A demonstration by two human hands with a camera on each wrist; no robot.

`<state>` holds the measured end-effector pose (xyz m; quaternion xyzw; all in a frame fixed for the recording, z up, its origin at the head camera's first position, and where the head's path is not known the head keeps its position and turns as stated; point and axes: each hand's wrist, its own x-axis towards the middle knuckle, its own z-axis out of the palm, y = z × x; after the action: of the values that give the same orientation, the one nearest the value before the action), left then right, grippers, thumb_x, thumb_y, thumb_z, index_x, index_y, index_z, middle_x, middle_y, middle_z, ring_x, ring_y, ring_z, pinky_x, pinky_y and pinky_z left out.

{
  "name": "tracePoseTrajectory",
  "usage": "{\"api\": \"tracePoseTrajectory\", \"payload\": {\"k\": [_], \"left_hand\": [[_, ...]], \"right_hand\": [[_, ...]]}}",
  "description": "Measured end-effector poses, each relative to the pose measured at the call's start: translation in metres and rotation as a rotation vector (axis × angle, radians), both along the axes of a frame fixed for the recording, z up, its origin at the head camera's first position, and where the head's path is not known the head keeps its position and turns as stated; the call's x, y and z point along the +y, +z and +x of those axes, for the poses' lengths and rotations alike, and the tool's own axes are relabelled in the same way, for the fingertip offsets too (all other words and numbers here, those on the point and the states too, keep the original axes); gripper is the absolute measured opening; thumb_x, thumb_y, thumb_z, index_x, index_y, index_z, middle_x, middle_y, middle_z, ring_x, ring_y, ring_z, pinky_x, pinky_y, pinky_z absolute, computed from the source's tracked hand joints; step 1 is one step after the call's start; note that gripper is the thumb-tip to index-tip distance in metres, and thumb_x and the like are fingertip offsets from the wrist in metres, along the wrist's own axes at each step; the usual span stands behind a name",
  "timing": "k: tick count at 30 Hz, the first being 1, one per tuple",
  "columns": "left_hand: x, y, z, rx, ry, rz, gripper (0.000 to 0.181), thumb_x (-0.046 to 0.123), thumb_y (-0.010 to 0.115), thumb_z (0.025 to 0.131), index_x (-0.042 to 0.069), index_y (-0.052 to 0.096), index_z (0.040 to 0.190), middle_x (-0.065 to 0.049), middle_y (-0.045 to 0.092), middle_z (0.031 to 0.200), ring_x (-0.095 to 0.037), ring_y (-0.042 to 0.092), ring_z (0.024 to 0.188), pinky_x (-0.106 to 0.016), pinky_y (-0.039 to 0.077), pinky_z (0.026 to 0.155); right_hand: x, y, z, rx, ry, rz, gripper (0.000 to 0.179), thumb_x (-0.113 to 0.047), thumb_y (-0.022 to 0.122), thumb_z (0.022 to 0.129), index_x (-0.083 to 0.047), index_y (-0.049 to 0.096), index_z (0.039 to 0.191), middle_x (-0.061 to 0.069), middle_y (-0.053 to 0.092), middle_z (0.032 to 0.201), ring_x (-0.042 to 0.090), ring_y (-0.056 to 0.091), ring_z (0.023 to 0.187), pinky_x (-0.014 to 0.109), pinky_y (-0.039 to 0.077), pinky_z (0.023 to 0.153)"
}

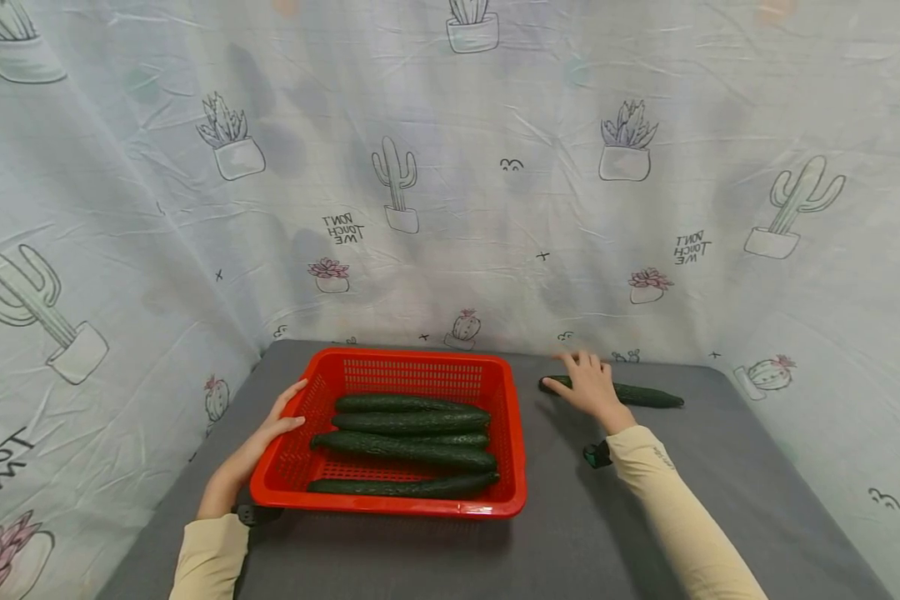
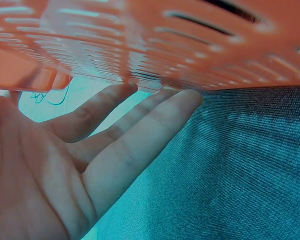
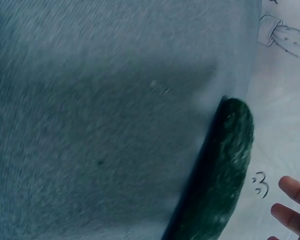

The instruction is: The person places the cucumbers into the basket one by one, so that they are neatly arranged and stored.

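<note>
My left hand (image 1: 273,425) is at the left side of a red plastic basket (image 1: 519,450). Its thumb and a finger lie over the rim, while other fingers (image 2: 140,135) extend against the slotted outer wall in the left wrist view. Several dark green cucumbers (image 1: 408,448) lie lengthwise inside the basket. To the right, a single cucumber (image 1: 648,397) lies on the grey table. My right hand (image 1: 592,387) hovers over that cucumber's left part with fingers spread. In the right wrist view, the fingertips (image 3: 290,218) stand apart from the cucumber (image 3: 217,175).
The grey tabletop (image 1: 570,533) carries the basket and the loose cucumber. A pale curtain (image 1: 465,183) printed with potted cacti hangs close behind the table and along both sides. Dark wrist devices (image 1: 597,454) sit at both cuffs.
</note>
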<state>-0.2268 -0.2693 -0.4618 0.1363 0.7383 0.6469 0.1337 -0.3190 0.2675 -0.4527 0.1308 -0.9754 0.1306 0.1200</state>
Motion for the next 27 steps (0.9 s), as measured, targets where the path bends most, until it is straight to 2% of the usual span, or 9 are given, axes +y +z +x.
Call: {"api": "tracePoseTrajectory", "payload": {"k": [10,18,24,27], "left_hand": [[0.001,-0.001,-0.002,0.004,-0.005,-0.003,0.061,0.023,0.034,0.100,0.029,-0.002,0.149,-0.012,-0.003,0.153,-0.044,0.028,0.128,-0.043,0.046,0.088],[0.000,0.000,-0.002,-0.006,-0.007,0.020,0.061,0.021,0.034,0.100,0.028,-0.002,0.148,-0.015,0.001,0.151,-0.042,0.030,0.126,-0.044,0.046,0.087],[0.001,0.001,-0.001,-0.024,-0.007,0.039,0.061,0.021,0.034,0.100,0.030,-0.002,0.148,-0.016,0.004,0.150,-0.043,0.033,0.124,-0.048,0.046,0.087],[0.001,0.001,-0.001,-0.022,-0.007,0.047,0.062,0.020,0.035,0.100,0.028,-0.002,0.148,-0.017,0.005,0.150,-0.038,0.036,0.124,-0.045,0.047,0.087]], "right_hand": [[0.019,-0.016,0.002,-0.071,-0.050,0.004,0.058,-0.051,0.053,0.089,-0.013,0.048,0.132,0.024,0.044,0.120,0.043,0.040,0.102,0.055,0.030,0.078],[0.028,-0.024,0.001,-0.076,-0.047,-0.024,0.053,-0.048,0.053,0.090,-0.012,0.050,0.128,0.025,0.044,0.122,0.046,0.040,0.106,0.064,0.025,0.088],[0.029,-0.026,0.000,-0.098,-0.056,-0.028,0.052,-0.046,0.053,0.090,-0.011,0.049,0.128,0.026,0.043,0.123,0.046,0.038,0.108,0.064,0.023,0.090],[0.029,-0.028,-0.001,-0.101,-0.058,-0.031,0.051,-0.044,0.054,0.090,-0.011,0.049,0.128,0.027,0.042,0.123,0.047,0.037,0.109,0.065,0.023,0.090]]}}
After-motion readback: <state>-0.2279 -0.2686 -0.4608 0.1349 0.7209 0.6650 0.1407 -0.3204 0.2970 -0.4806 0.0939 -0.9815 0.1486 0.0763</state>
